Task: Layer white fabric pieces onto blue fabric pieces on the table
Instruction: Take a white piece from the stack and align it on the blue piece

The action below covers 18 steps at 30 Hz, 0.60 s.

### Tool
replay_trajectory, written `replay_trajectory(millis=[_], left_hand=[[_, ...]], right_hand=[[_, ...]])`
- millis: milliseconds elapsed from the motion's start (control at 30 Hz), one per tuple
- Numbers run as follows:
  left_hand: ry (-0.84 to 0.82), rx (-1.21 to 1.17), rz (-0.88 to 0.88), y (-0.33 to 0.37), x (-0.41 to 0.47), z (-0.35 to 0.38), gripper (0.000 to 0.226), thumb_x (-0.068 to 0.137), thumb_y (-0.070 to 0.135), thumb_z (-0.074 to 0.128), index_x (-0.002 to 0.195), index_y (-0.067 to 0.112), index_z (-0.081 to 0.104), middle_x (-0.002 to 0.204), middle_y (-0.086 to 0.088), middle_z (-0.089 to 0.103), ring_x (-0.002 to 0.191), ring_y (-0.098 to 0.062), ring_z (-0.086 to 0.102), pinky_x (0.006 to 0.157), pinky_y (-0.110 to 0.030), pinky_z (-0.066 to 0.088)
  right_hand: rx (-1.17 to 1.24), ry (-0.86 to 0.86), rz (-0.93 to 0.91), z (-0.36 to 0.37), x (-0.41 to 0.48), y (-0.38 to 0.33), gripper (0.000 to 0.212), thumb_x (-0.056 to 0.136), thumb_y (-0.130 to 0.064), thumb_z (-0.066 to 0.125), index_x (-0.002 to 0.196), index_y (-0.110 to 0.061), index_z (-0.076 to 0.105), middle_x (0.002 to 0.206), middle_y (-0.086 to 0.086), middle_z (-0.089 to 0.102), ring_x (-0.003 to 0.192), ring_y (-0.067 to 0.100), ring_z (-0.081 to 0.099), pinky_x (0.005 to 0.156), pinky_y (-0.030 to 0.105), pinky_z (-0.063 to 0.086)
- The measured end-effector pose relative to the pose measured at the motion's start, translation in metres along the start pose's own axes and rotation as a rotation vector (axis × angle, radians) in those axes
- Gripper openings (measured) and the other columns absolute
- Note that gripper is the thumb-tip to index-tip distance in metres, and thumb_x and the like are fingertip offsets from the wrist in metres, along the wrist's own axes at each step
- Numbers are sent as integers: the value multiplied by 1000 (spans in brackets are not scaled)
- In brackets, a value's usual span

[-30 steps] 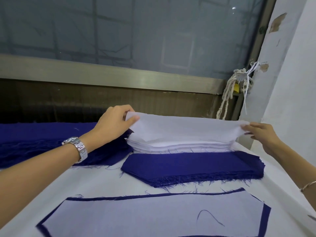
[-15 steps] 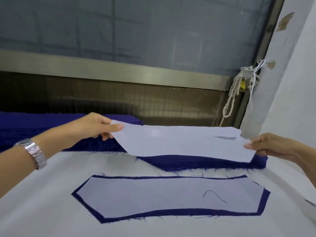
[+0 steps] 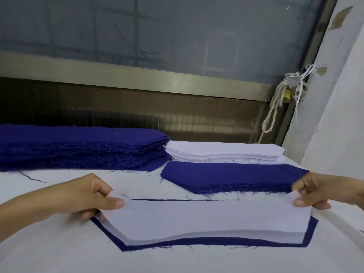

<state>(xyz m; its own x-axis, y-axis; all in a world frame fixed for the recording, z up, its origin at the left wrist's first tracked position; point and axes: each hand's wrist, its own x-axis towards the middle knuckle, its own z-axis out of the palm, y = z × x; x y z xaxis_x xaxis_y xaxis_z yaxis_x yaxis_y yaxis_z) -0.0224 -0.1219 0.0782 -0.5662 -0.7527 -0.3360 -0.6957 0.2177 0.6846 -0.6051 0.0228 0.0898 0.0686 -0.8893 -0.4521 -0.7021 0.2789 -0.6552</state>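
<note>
White fabric piece [image 3: 206,215] hanging just above blue fabric piece [image 3: 197,241], sagging mid-span | long axis lying along the blue piece's length | left hand [image 3: 86,196] pinching one end, right hand [image 3: 315,191] pinching the other, neither nearer | likely needing level lowering inside the blue border

The stack of dark blue fabric pieces [image 3: 78,146] runs off the left edge. The held white fabric piece [image 3: 206,217] hides most of the blue piece [image 3: 197,241] beneath. The right hand [image 3: 313,192] covers a corner of the low blue stack [image 3: 232,176].
</note>
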Motion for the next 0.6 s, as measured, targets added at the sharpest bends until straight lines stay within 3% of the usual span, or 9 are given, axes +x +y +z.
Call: replay_trajectory(millis=[67,200,300,367,433,500,600], left_hand=[[-7,-44,15,-3,-1,4,64,64,73,73,87,14,79,77,-4,77,40,-7,45,49,-9,39],[75,-35,11,-10,2,6,87,51,77,74,84,-3,70,69,-11,74,38,-9,47,51,-13,42],[116,-39,12,-15,6,8,67,54,72,81,54,13,48,47,-13,55,43,-12,59,77,-30,57],[151,-51,11,-16,7,10,65,61,62,82,49,20,33,41,-9,42,45,-14,63,91,-44,56],[176,-18,1,-15,6,11,67,60,62,81,49,20,31,40,-8,39,51,-16,68,86,-38,57],[182,10,-13,-13,5,12,66,57,64,80,47,19,32,38,-6,39,59,-19,73,69,-28,53],[197,16,-18,-10,4,14,65,56,63,80,47,18,32,39,-6,39,57,-18,72,65,-29,46]], right_hand=[[15,-31,2,1,2,1,31,85,-34,82,78,-10,64,64,5,63,46,14,40,50,16,35],[5,-55,18,2,9,7,30,85,-37,82,79,-12,65,71,10,69,46,14,44,49,17,35],[-3,-66,26,1,13,12,28,86,-36,81,80,-14,66,80,17,73,49,12,51,49,17,37],[-3,-60,24,-1,15,16,29,85,-35,81,80,-13,65,79,17,73,51,12,56,49,17,38],[-1,-49,23,-3,17,20,29,85,-34,82,81,-11,64,77,17,70,53,12,59,49,18,39],[-16,-30,27,-3,20,26,30,84,-34,83,82,-11,64,74,17,68,54,13,59,49,19,39],[-37,-9,24,-4,24,33,30,83,-37,83,85,-13,66,74,12,67,55,14,57,50,19,39]])
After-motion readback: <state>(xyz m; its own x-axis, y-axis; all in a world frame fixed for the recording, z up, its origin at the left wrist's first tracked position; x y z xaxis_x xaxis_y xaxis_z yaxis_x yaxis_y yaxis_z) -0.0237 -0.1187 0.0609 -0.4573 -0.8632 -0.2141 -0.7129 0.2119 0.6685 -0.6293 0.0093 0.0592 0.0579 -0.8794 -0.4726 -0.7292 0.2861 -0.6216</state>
